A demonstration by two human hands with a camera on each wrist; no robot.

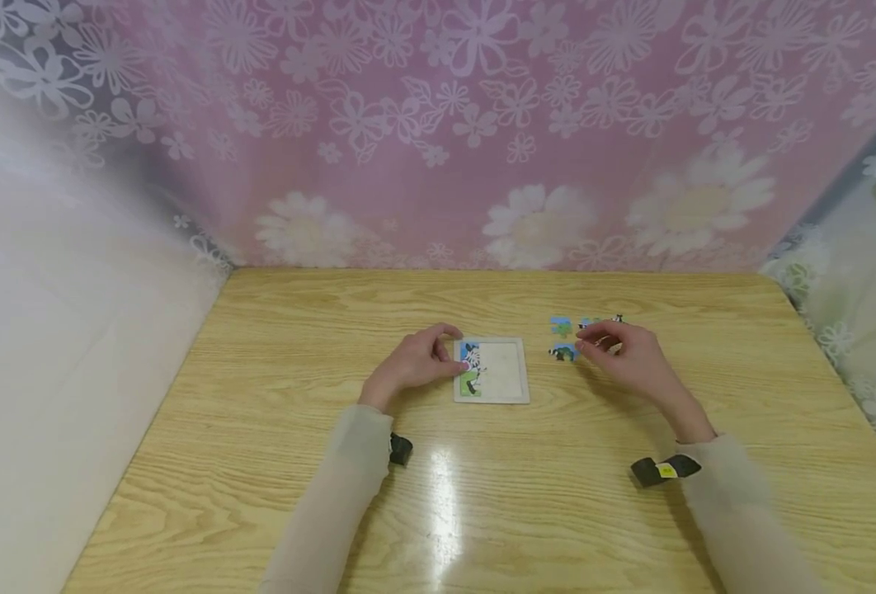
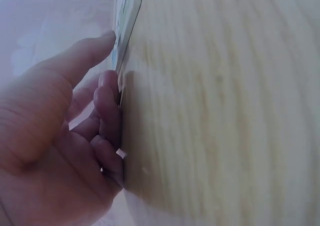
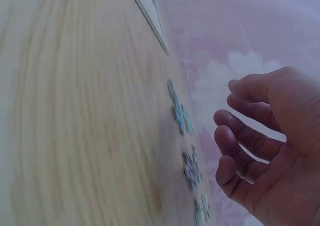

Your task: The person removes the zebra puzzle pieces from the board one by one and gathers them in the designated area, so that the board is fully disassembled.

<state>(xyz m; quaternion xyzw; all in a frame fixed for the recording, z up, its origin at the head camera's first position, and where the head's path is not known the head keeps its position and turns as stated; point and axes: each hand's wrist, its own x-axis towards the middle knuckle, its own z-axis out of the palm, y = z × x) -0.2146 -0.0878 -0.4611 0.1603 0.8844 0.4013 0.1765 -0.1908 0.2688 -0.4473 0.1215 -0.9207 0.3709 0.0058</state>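
Observation:
A square puzzle tray [image 1: 525, 371] with a pale rim lies on the table. Along its left side a column of fitted pieces [image 1: 471, 384] shows a black-and-white animal on blue and green. My left hand [image 1: 417, 360] holds the tray at its left side, thumb on the fitted pieces and index finger at the far left corner. In the left wrist view the other fingers curl beside the tray's edge. My right hand [image 1: 631, 356] hovers over loose puzzle pieces [image 1: 562, 353], its fingers loosely bent with nothing between them in the right wrist view.
More loose pieces, such as a blue and green one [image 1: 560, 325], lie to the right of the tray, some partly behind my right hand. Floral curtains [image 1: 438, 165] hang behind the wooden table [image 1: 297, 313] and at both sides.

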